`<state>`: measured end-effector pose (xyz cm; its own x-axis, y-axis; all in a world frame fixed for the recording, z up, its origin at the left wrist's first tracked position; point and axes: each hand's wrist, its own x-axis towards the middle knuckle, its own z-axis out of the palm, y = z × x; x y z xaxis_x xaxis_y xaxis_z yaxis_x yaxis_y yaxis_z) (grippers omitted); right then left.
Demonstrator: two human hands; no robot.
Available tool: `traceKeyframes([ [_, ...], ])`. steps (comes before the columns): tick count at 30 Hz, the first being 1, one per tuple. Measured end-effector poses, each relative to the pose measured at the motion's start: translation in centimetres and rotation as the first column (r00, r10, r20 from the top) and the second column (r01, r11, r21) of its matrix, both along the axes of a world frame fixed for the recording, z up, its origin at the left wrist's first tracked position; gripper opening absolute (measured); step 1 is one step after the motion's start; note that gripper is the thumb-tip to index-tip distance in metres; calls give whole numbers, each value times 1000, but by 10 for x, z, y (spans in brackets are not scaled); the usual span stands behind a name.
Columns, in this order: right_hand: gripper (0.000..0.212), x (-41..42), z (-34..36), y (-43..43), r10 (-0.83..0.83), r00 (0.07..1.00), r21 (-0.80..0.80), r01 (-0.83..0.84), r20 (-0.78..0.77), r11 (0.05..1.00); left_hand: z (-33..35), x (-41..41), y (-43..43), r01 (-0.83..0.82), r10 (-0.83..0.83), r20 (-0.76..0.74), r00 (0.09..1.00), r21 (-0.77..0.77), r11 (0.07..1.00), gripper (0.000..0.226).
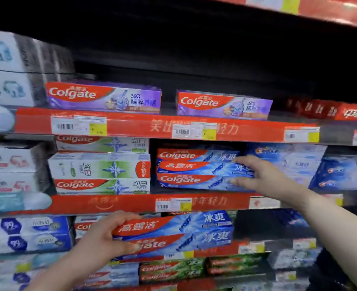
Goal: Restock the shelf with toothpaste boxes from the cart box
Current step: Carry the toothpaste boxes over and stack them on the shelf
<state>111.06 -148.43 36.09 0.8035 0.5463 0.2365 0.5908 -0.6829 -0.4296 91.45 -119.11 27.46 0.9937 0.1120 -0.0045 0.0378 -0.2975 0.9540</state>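
Observation:
My left hand (pixel 108 234) grips the left end of blue-and-red Colgate toothpaste boxes (pixel 186 232), held level in front of the lower shelf edge. My right hand (pixel 257 175) reaches into the middle shelf, thumb and fingers around the right end of a stack of the same blue Colgate boxes (pixel 194 169). That stack is three boxes high and sits just behind the red shelf strip (pixel 131 203). The cart box is out of view.
Green Colgate boxes (pixel 102 169) stand left of the blue stack, blue Crest boxes (pixel 295 160) to its right. Two purple Colgate boxes (pixel 104 97) lie on the shelf above, with dark open space behind them. White packs (pixel 7 68) fill the far left.

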Motion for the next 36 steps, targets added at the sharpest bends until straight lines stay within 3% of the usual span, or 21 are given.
traceKeyframes([
  [2, 60, 17, -3, 4, 63, 998, -16, -64, -29, 998, -3, -1, -10, -87, 87, 11, 996, -9, 996, 70],
  [5, 61, 35, -9, 9, 149, 987, -66, -152, -58, 986, -6, -2, -23, -147, 147, 1, 989, -44, 988, 54],
  [12, 62, 55, -14, 15, 229, 972, -79, -232, -41, 969, -9, -2, -42, -205, 205, -17, 979, -33, 978, 95],
  [15, 63, 59, -19, 14, 223, 975, -135, -222, -4, 966, -8, 2, -46, -191, 188, -58, 981, -51, 980, 90],
  [21, 60, 52, -19, 11, 152, 977, -273, -108, 147, 956, -2, 5, -50, -179, 172, -82, 982, -90, 980, 102],
  [27, 50, 50, -26, 16, 135, 972, -295, -75, 190, 952, -1, 10, -45, -169, 160, -110, 981, -81, 982, 104],
  [30, 48, 50, -27, 14, 118, 975, -221, -75, 189, 972, 5, 11, -44, -168, 159, -97, 982, -88, 982, 96],
  [32, 40, 46, -26, 6, 90, 965, -83, -72, 244, 994, 13, 14, -45, -163, 157, -69, 985, -87, 983, 86],
  [36, 17, 38, -24, -27, -17, 949, 151, -32, 315, 988, 35, 31, -49, -191, 191, -8, 982, -73, 979, 49],
])
